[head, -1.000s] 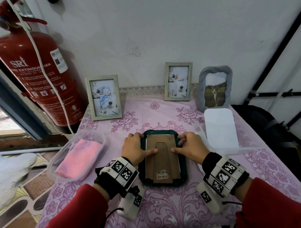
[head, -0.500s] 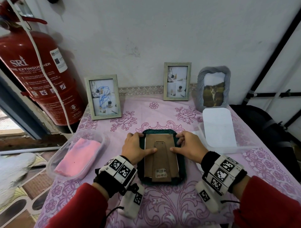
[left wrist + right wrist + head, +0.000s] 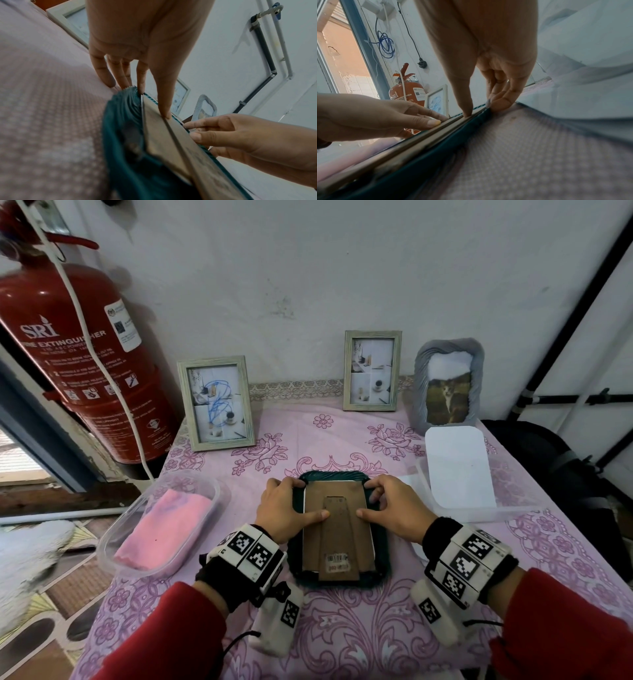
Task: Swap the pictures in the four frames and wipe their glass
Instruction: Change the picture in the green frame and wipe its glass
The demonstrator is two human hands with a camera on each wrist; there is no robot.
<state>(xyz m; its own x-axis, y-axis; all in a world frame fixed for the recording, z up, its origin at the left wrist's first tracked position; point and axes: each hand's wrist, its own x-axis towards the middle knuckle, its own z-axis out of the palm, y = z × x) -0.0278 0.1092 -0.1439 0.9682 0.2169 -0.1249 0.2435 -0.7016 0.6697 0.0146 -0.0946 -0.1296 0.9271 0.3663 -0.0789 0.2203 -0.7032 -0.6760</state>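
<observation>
A dark green frame (image 3: 382, 559) lies face down at the middle of the table, its brown cardboard backing (image 3: 337, 529) and stand facing up. My left hand (image 3: 308, 498) holds the frame's upper left corner, fingers over the rim and thumb pressing the backing (image 3: 163, 135). My right hand (image 3: 366, 498) mirrors it at the upper right corner, thumb on the backing and fingers curled at the rim (image 3: 482, 109). Three more frames stand against the wall: a pale one with a blue scribble (image 3: 217, 402), a pale one (image 3: 372, 370) and a grey one with a cat picture (image 3: 448, 385).
A pink cloth (image 3: 164, 529) lies in a clear tub (image 3: 113, 542) at the table's left edge. A clear container (image 3: 479, 510) with a white sheet (image 3: 457, 470) sits to the right. A red fire extinguisher (image 3: 85, 354) stands beyond the left corner.
</observation>
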